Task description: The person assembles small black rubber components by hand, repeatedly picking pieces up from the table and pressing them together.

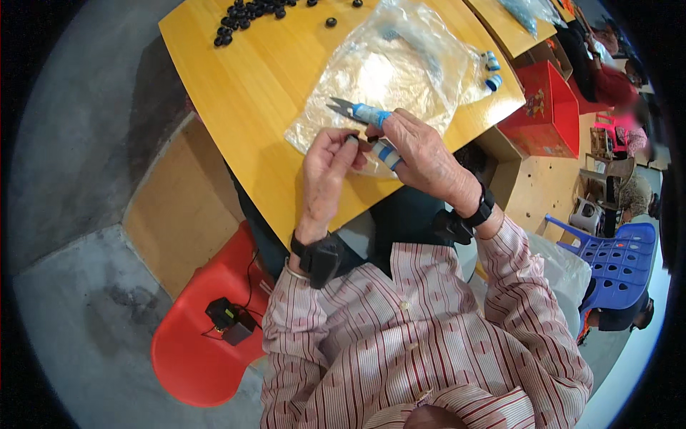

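Note:
My left hand (325, 168) is over the near part of the yellow table, its thumb and fingers pinched on a small black piece (351, 137). Close beside it, my right hand (427, 154) is closed around a pair of scissors (344, 107). Their dark, pointed blades reach out to the left, just above the left fingertips. Blue-and-white wrapping (386, 153) shows at the right hand's fingers; whether it covers handles or fingers I cannot tell. Beneath both hands lies a clear plastic bag (389, 68), spread over the table.
Several small black round parts (243, 18) lie at the yellow table's (250, 93) far left. Two blue-and-white rolls (493, 71) stand near its right edge. A red box (541, 107) is to the right, a red chair (204, 343) with black devices at lower left, a blue chair (618, 261) at right.

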### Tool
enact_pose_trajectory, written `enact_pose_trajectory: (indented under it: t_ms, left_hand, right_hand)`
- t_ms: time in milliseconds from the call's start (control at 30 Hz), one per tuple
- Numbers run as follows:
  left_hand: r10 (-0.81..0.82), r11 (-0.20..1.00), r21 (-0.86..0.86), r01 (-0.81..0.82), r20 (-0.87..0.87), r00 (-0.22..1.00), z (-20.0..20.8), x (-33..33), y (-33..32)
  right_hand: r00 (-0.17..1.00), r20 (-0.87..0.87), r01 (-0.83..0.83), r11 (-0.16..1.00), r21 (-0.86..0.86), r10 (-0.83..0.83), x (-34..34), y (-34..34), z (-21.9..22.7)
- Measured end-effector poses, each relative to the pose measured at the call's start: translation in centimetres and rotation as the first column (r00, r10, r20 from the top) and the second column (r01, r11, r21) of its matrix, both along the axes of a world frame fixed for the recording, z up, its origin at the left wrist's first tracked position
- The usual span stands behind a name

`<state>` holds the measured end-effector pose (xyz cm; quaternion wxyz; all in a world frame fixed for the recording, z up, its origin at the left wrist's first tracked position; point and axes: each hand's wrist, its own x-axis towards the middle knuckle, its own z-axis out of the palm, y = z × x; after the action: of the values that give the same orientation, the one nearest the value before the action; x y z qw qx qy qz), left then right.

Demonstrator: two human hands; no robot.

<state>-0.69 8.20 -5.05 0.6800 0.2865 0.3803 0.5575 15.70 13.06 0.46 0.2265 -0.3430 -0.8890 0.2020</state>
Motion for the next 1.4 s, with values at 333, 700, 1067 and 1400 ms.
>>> enact_pose_trajectory:
  t_ms: [333, 700, 1067, 1400]
  left_hand:
    - [0.039, 0.999, 0.024, -0.038, -0.027, 0.999, -0.3, 0.2, -0.1]
    - [-0.003, 0.999, 0.046, 0.005, -0.045, 0.999, -0.1, -0.2, -0.2]
    - [0.002, 1.0, 0.029, -0.002, 0.013, 1.0, -0.5, -0.2, -0.1]
    - [-0.02, 0.999, 0.035, 0.02, -0.002, 1.0, 0.1, 0.0, -0.3]
  right_hand:
    - [0.996, -0.081, 0.041, 0.995, 0.092, -0.033, -0.8, -1.9, -0.8]
    - [0.994, -0.084, 0.081, 0.972, 0.222, -0.064, 0.0, -1.7, -2.1]
    - [0.931, -0.323, 0.141, 0.983, -0.118, -0.172, -0.6, -2.3, -2.6]
    - [0.82, -0.447, 0.124, 0.874, -0.47, -0.357, 0.5, -2.3, -1.1]
